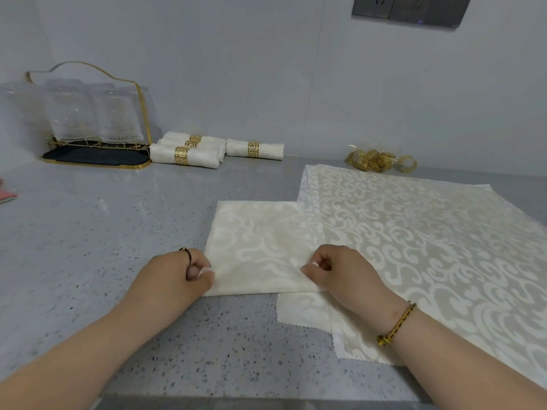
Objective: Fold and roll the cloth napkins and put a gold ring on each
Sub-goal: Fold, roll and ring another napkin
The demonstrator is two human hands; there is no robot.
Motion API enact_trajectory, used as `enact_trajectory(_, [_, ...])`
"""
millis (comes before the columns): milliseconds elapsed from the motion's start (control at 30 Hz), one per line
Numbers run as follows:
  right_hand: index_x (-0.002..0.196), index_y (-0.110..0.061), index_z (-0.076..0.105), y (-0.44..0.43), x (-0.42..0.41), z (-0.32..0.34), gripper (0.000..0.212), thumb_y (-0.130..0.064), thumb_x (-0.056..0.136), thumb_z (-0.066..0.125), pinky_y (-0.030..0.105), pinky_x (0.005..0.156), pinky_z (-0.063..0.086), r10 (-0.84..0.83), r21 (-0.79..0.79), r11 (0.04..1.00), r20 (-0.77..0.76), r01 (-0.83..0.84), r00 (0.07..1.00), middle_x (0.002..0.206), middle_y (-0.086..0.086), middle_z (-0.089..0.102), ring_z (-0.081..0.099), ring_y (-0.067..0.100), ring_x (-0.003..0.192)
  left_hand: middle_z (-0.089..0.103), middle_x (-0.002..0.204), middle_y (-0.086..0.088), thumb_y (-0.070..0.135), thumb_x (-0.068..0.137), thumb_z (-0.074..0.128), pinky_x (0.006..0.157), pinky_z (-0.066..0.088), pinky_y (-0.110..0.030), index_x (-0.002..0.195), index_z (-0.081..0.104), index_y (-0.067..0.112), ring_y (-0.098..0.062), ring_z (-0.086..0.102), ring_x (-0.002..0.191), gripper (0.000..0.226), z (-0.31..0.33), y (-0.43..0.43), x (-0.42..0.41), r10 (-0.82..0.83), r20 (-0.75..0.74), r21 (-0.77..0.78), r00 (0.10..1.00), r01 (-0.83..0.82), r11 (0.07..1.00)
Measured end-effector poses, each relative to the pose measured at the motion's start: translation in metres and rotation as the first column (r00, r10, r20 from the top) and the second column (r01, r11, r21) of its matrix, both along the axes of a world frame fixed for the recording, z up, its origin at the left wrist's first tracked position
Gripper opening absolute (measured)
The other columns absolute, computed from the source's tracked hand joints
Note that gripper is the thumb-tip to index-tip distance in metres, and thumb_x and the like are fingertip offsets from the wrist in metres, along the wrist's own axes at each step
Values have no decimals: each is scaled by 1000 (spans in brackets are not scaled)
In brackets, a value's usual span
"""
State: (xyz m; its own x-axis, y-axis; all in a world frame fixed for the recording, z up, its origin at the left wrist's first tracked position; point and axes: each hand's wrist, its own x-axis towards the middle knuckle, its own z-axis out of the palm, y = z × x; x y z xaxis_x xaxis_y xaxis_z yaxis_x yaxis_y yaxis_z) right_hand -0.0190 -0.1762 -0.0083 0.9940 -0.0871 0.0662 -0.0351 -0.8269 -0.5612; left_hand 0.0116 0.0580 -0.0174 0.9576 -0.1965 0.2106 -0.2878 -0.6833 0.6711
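A cream damask napkin (260, 241), folded into a square, lies flat on the grey counter in front of me. My left hand (180, 273) pinches its near left corner and my right hand (340, 270) pinches its near right corner. To the right lies a stack of unfolded patterned napkins (429, 238), partly under the folded one. Several loose gold rings (380, 161) sit in a heap by the wall behind that stack. Several rolled napkins with gold rings (189, 152) lie against the wall, one (254, 149) slightly apart on the right.
A gold wire rack (88, 113) holding clear glasses stands at the back left on a dark tray. Something pink (7, 195) shows at the left edge. Speckled grey counter (103, 232) stretches left of the napkin. A wall socket panel (411, 8) is above.
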Motion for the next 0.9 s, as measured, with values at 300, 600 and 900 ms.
enact_trajectory(300, [76, -14, 44, 2, 3, -4, 16, -12, 73, 59, 20, 41, 20, 157, -507, 859, 381, 64, 911, 60, -6, 45, 34, 11, 44, 51, 70, 14, 10, 75, 53, 65, 30, -10, 67, 44, 31, -6, 37, 68, 24, 11, 2, 11, -348, 360, 465, 866, 157, 871])
enact_trajectory(600, [84, -10, 72, -29, -5, -10, 25, -20, 79, 50, 19, 77, 48, 571, -506, 765, 246, -399, 783, 81, -2, 72, 63, 10, 76, 69, 89, 20, 30, 71, 39, 101, 20, -5, 89, 73, 28, 2, 59, 90, 39, -2, 24, 13, -565, 237, 601, 790, 337, 725])
enact_trajectory(900, [94, -22, 70, -30, -3, 8, 13, -21, 83, 64, 8, 75, 40, 241, 11, 970, 124, -244, 963, 89, -4, 69, 55, 1, 78, 53, 61, 24, 31, 82, 39, 46, 23, 1, 77, 47, 56, 9, 49, 59, 27, 16, 5, 31, -415, 196, 560, 888, 246, 791])
